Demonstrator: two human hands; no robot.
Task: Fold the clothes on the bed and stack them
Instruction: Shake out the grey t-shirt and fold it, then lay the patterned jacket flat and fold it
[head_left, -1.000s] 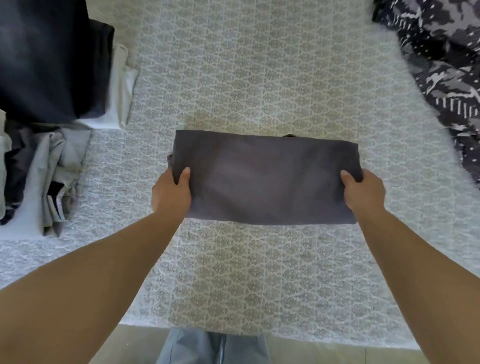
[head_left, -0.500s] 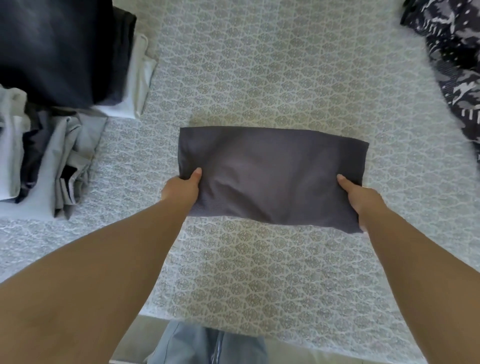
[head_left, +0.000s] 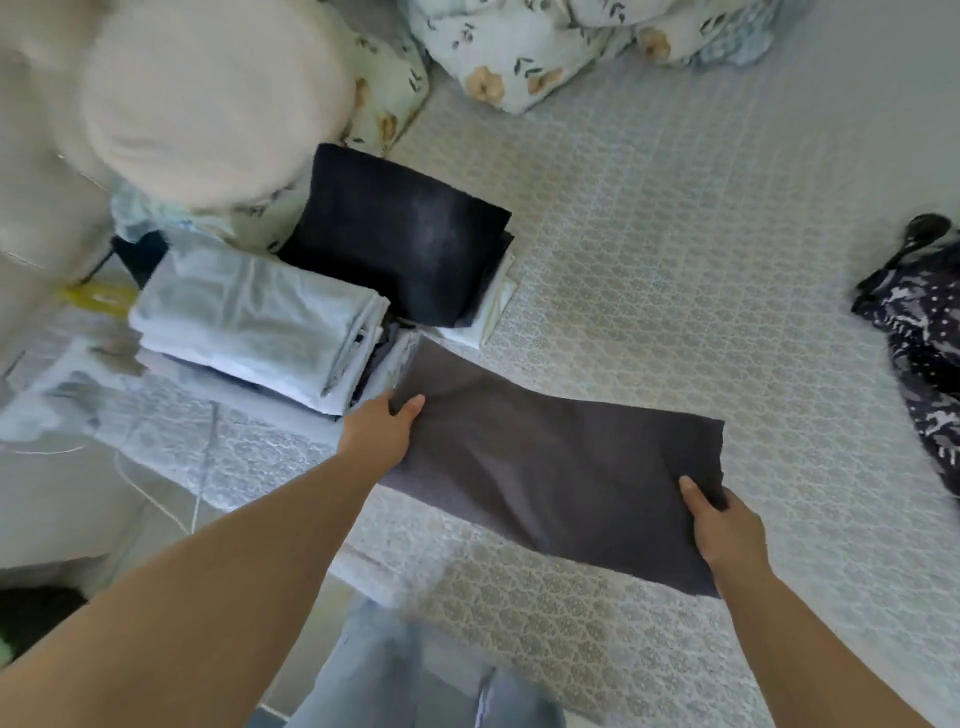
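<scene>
1. Head view, the piece in hand: folded grey garment (head_left: 561, 478) is held off the bed (head_left: 701, 270) between both hands and tilted, its left end higher and almost touching the folded stacks. A second ago it sat square in front of the person, held level low over the bed; it has since been carried up and to the left.
2. Left hand (head_left: 376, 434): fingers clenched on the garment's left edge, thumb on top, the rest hidden under the cloth.
3. Right hand (head_left: 727, 530): thumb on top at the near right corner, fingers tucked under the cloth, grasping it. The corner droops a little below the hand.
4. View has swung left. Now showing: light blue stack (head_left: 254, 322) nearest the left hand, dark folded stack (head_left: 400, 239) just behind it, with a white piece under the dark one.
5. Also showing: floral bedding (head_left: 519, 57) at the head of the bed, a pale blurred shape upper left that I cannot identify, and a patterned dark garment (head_left: 919, 374) unfolded at the right edge.
6. Reading: folding of this piece looks finished and it is on its way to a stack. Which stack, I cannot tell. At least the patterned garment remains to be folded.
</scene>
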